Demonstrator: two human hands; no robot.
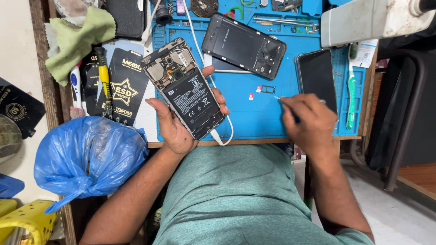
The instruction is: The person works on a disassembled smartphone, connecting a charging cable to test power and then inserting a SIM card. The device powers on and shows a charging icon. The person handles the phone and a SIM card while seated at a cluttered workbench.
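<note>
below the head camera, the person's left hand (175, 124) cradled an opened black smartphone with its back cover removed (184, 88), its battery and circuit board facing up; the grip was closed around the phone's lower half, thumb on one edge and fingers curled over the other. the phone was tilted above the near-left part of the blue rubber work mat (254, 113) on the wooden counter (254, 139). a white cable (225, 131) ran from the phone's lower end. the right hand (309, 120) pinched a thin pointed tool (278, 98), its tip down on the mat close to a small black sim tray (268, 89). the detached black back cover (244, 45) lay further up the mat, and a second dark phone (316, 77) rested screen-up beside the right hand. a blue plastic bag (86, 156) sat left of the left forearm.
</note>
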